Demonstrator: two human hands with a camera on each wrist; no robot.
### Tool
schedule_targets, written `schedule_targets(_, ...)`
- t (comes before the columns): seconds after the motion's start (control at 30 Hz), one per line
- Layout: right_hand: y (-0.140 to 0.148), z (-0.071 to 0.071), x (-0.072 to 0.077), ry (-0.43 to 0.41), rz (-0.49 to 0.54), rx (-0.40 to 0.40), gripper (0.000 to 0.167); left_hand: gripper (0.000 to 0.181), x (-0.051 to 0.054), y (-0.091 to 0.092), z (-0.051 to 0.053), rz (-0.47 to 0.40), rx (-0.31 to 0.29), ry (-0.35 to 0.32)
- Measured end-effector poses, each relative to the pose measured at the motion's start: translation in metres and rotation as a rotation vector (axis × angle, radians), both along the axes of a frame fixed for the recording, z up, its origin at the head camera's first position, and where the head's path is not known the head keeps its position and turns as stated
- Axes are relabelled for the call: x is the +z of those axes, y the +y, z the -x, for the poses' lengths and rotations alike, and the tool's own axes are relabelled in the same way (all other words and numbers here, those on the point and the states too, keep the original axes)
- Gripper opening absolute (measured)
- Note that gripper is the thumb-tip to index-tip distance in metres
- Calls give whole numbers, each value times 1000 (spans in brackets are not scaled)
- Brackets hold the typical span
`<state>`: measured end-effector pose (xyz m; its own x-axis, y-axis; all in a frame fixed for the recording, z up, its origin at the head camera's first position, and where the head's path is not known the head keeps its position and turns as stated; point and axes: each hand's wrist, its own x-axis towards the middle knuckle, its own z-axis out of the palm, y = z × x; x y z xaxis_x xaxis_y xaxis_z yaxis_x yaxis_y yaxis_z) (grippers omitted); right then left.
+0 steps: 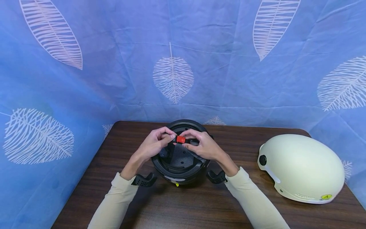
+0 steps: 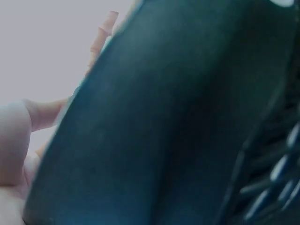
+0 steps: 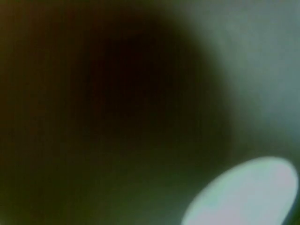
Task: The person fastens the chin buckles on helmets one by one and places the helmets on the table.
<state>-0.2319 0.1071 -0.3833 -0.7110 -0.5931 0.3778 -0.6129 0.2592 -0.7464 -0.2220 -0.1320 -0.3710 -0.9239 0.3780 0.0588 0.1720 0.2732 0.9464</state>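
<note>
In the head view a black helmet [image 1: 183,173] lies upside down on the table, its padded inside facing up. Above its opening, a red and black strap buckle [image 1: 180,139] is held between both hands. My left hand [image 1: 155,143] pinches the buckle's left end between thumb and fingers. From the other side, my right hand [image 1: 204,144] grips the black right end and strap. A dark, blurred surface fills most of the left wrist view, with part of the left hand [image 2: 23,136] behind it. The right wrist view is too dark and blurred to show the hand.
A cream helmet [image 1: 303,168] stands on the right side of the brown wooden table [image 1: 200,206]. Behind the table hangs a blue cloth [image 1: 211,79] with white leaf prints. A small yellow tab [image 1: 177,184] sticks out at the black helmet's near edge.
</note>
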Motion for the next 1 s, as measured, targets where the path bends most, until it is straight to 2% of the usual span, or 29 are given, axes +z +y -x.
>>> schedule_targets(0.17,0,1,-1,2,-10,0,31,19,-1,0,-1,20,-1,9)
schedule_targets(0.53,0,4,-3,30,-71,-39,31,25,1,1,-3,169,25,119)
schedule_targets(0.77,2,4,-4,40,-134,-69,31,33,-6,-4,-6,243,16,144)
schedule_targets(0.93,1,3,-4,37,-151,-79,30,39,-13,-12,-12,213,-6,154)
schedule_targets(1.0,1,3,-4,32,-161,-87,30,42,-16,-15,-14,175,-35,186)
